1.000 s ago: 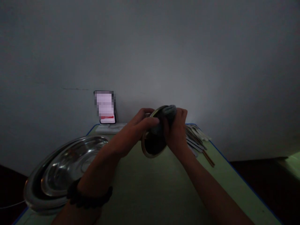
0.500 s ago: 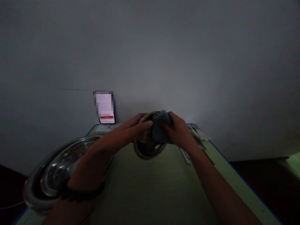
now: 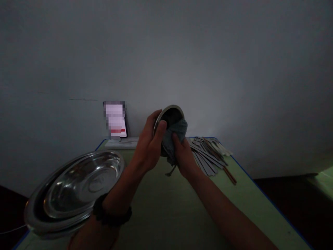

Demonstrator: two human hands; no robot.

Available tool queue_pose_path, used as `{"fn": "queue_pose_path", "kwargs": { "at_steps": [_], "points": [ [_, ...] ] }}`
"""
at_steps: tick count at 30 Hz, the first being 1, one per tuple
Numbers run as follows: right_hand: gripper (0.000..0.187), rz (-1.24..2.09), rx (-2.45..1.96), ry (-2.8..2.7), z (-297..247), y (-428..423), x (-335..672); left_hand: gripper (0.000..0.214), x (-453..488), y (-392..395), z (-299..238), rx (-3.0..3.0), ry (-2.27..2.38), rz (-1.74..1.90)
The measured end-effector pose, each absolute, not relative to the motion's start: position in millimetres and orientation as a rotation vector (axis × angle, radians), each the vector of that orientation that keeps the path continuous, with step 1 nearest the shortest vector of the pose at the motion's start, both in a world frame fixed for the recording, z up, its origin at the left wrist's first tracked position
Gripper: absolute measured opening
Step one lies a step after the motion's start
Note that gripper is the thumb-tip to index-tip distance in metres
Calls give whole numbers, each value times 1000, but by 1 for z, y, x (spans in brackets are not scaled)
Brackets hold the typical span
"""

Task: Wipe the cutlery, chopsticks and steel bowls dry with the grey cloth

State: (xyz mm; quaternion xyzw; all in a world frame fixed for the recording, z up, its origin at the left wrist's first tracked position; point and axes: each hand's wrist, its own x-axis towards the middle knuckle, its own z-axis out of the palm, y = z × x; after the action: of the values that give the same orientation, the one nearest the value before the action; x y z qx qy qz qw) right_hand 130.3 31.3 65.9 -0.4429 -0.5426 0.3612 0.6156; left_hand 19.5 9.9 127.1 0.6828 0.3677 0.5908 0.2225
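Observation:
My left hand [image 3: 148, 146] grips the rim of a small round metal bowl [image 3: 170, 113], held up above the far part of the table and tilted on its side. My right hand [image 3: 183, 156] is closed on a grey cloth [image 3: 173, 136] that is pressed against the bowl's lower side. A loose corner of the cloth hangs down below my right hand. A dark bead bracelet sits on my left wrist.
A stack of large shiny metal basins [image 3: 75, 189] stands at the left edge of the pale green table [image 3: 166, 208]. A lit phone [image 3: 115, 119] leans against the wall at the back. Several flat utensils and chopsticks [image 3: 208, 154] lie at the far right.
The bowl has been lifted higher and turned, its rim now tipped toward the wall. The cloth has shifted from the bowl's top to its lower side.

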Motion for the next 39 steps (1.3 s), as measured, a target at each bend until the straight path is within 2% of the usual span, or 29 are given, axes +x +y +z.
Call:
{"fn": "queue_pose_path", "kwargs": {
  "at_steps": [2, 4, 7, 11, 14, 21, 27, 32, 37, 39],
  "points": [
    [38, 903, -1046, -1275, 64, 34, 132, 45, 21, 13, 124, 1902, 1062, 1636],
    [36, 835, -1110, -1331, 68, 38, 141, 48, 14, 13, 127, 1909, 1131, 1491],
    [29, 544, -1213, -1510, 82, 43, 163, 55, -4, 9, 139, 1929, 1265, 1129],
    [15, 155, -1294, -1803, 102, 39, 181, 43, -19, 3, 146, 2013, 1334, 698],
    [8, -55, -1199, -1925, 107, 32, 176, 34, -16, 4, 142, 2092, 1385, 506],
    [28, -53, -949, -2016, 91, 25, 151, 20, -12, 3, 140, 2339, 1386, 503],
    [14, -70, -984, -1852, 90, 33, 164, 21, -7, 1, 140, 2395, 1372, 571],
    [24, 147, -1168, -1464, 87, 41, 167, 25, -2, 8, 138, 2281, 1366, 818],
    [37, 1060, -973, -938, 69, 43, 133, 37, 7, 21, 123, 2001, 1378, 1333],
    [35, 1268, -888, -821, 63, 45, 128, 45, 11, 23, 120, 1956, 1306, 1383]
  ]
}}
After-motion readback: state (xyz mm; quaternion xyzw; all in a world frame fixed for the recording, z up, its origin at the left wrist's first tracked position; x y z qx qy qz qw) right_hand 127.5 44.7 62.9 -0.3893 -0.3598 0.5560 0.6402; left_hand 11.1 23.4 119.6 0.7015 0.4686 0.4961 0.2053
